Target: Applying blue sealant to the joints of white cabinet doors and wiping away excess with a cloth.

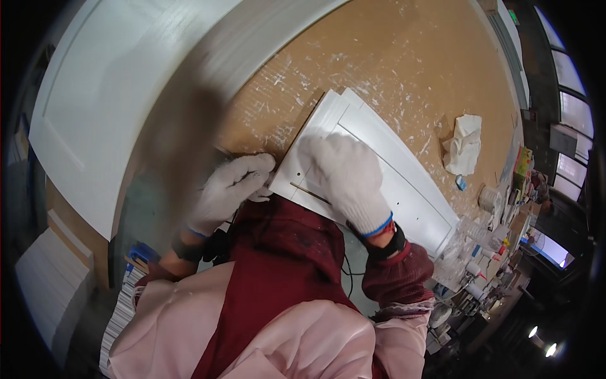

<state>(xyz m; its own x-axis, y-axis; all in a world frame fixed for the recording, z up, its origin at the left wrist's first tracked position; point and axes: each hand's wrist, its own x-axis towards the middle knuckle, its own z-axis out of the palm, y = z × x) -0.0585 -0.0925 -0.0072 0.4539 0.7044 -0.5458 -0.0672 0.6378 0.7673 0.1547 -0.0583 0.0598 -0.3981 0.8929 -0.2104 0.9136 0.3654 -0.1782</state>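
A white panel with grooved lines and small dark holes lies on the brown table, its near edge close to my body. My right hand, in a white knitted glove, rests on the panel's left part with its fingers curled down; the palm and anything under it are hidden. Beside the panel's left corner is my left hand, also gloved. Its fingers are loosely bent with a gap between them, and I see nothing held there. A narrow slot shows in the panel between the hands.
The brown tabletop is marked with white scuffs. A crumpled whitish cloth or paper and a small blue item lie to the right. Bottles and clutter stand beyond. Large white panels rise at left, stacked boards below.
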